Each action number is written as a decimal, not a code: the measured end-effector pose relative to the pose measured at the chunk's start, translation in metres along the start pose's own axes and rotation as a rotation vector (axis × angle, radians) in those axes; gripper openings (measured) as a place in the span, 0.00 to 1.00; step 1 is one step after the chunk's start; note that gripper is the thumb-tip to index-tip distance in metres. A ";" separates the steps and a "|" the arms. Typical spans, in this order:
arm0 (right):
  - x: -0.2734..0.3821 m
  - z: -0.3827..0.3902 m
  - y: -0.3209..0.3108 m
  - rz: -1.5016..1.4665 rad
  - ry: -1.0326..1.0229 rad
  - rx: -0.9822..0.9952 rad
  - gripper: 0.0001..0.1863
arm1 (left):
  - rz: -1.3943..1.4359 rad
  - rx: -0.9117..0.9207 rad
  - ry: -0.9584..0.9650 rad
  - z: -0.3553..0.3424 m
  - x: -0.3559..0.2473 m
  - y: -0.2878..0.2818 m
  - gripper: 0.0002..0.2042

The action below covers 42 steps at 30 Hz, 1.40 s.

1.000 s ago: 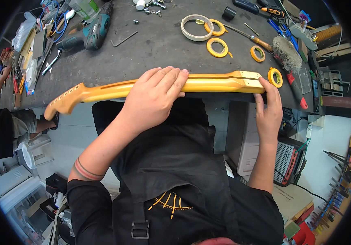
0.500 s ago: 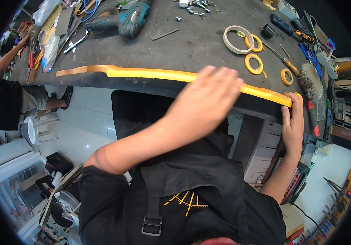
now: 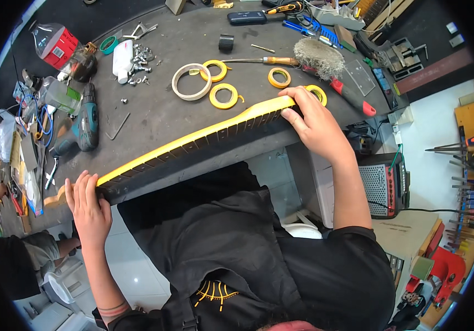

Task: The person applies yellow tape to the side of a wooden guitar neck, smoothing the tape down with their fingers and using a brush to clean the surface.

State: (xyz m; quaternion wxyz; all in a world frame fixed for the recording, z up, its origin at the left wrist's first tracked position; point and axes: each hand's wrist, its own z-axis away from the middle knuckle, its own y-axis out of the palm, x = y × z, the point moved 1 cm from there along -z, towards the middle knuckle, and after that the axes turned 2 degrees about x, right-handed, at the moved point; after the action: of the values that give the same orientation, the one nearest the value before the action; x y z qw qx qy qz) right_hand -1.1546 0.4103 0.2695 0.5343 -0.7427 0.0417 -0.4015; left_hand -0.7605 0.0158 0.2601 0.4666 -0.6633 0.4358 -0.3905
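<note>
A long guitar neck lies along the near edge of the dark workbench, slanting from lower left to upper right. Yellow tape runs down its upper side, and its dark, slotted fretboard faces me. At the headstock end, my left hand holds the neck, fingers over the top edge. My right hand grips the opposite end, thumb on the fretboard side and fingers over the top. Just behind the right fingers is a roll of yellow tape, partly hidden.
Beyond the neck lie more tape rolls, a hex key, a teal cordless drill, a white bottle, loose screws and a fibrous grey clump. A red-and-black handle lies right. Another person stands far left.
My left hand has gone from the neck's middle to its headstock end. The neck has turned so its slotted fretboard shows. The view has swung rightward; my right hand still grips the same end.
</note>
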 end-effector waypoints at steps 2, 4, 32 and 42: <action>-0.004 0.001 0.000 -0.021 0.011 -0.001 0.18 | 0.028 -0.014 0.064 -0.018 0.004 -0.001 0.31; -0.004 0.002 0.004 -0.036 0.017 0.005 0.18 | 0.058 -0.014 0.060 -0.024 0.011 0.000 0.28; 0.165 -0.048 0.140 0.040 -0.645 0.056 0.43 | 0.352 0.104 0.116 -0.055 -0.040 -0.011 0.25; 0.096 -0.049 0.095 0.015 -0.637 0.014 0.28 | 0.517 0.039 -0.165 0.007 0.015 0.019 0.27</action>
State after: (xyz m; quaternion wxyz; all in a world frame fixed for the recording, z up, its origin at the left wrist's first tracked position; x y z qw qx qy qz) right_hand -1.0860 0.2854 0.2495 0.5284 -0.8272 -0.1249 -0.1450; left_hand -0.7531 0.0004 0.2420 0.5973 -0.5505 0.5436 -0.2112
